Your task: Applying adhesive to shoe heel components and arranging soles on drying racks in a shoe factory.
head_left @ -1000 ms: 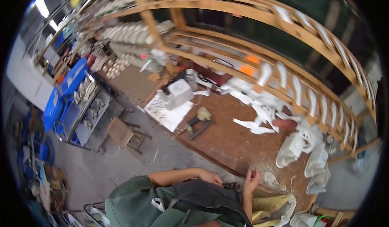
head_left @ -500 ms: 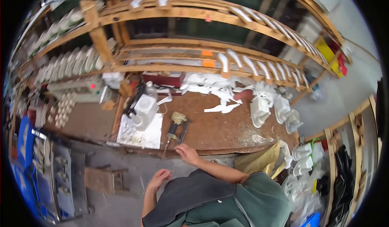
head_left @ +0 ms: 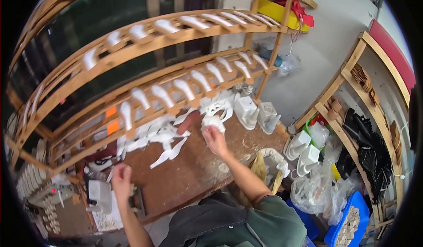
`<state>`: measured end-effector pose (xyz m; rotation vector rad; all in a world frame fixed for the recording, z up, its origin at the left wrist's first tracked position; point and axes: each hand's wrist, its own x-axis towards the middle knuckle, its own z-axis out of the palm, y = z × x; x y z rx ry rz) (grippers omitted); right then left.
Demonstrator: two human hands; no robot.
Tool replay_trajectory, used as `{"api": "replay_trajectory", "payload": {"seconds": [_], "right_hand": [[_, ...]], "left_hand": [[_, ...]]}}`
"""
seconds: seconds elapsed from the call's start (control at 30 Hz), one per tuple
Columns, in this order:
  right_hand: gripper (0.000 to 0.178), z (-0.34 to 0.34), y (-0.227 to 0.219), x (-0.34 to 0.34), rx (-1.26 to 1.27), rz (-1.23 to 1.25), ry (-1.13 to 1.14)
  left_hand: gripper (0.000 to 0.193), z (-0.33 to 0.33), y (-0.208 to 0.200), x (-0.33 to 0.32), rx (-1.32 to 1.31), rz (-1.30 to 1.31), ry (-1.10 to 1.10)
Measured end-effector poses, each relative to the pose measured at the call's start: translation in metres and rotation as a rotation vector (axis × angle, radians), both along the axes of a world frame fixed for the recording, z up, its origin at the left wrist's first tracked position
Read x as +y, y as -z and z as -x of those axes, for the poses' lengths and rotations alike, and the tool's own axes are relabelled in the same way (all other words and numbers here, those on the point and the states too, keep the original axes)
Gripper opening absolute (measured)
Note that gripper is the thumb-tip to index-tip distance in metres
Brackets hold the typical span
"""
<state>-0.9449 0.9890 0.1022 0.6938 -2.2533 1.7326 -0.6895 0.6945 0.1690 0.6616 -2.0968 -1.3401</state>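
Note:
My right hand (head_left: 214, 140) reaches across the bench, its fingers closed on a white plastic jug with a cut-open side (head_left: 213, 123), the leftmost of three such cut jugs. The other two, a middle jug (head_left: 246, 112) and a right jug (head_left: 267, 117), stand beside it. My left hand (head_left: 122, 179) is raised over the bench's left part, its fingers curled together; what they hold, if anything, is hidden. Next to it stand a whitish translucent jug (head_left: 100, 196) and a dark tool (head_left: 140, 200), mostly hidden by my arm.
White cut strips (head_left: 169, 152) and a reddish-brown piece (head_left: 188, 122) lie on the brown bench (head_left: 172, 181). Above, wooden racks (head_left: 150, 48) hold white sole-shaped pieces (head_left: 163, 96). At right are white containers (head_left: 304, 153), plastic bags (head_left: 310, 194) and a blue bin (head_left: 363, 216).
The view has swung to the right. My right hand has gone from near the power tool to the leftmost cut jug. My left hand has risen from the bench's front to over its left part.

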Motion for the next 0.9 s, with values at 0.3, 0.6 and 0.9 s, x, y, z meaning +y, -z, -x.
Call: {"api": "replay_trajectory", "payload": {"seconds": [0.3, 0.6, 0.9], "right_hand": [[0.049, 0.311, -0.097, 0.134, 0.257, -0.991, 0.679], [0.041, 0.346, -0.141, 0.133, 0.366, -0.505, 0.594], [0.024, 0.462, -0.117, 0.124, 0.041, -1.0, 0.552]], "left_hand": [[0.041, 0.207, -0.052, -0.025, -0.464, 0.726, -0.254], [0.061, 0.213, -0.013, -0.05, -0.434, 0.616, -0.383], [0.05, 0.253, -0.061, -0.016, -0.118, 0.287, -0.534]]}}
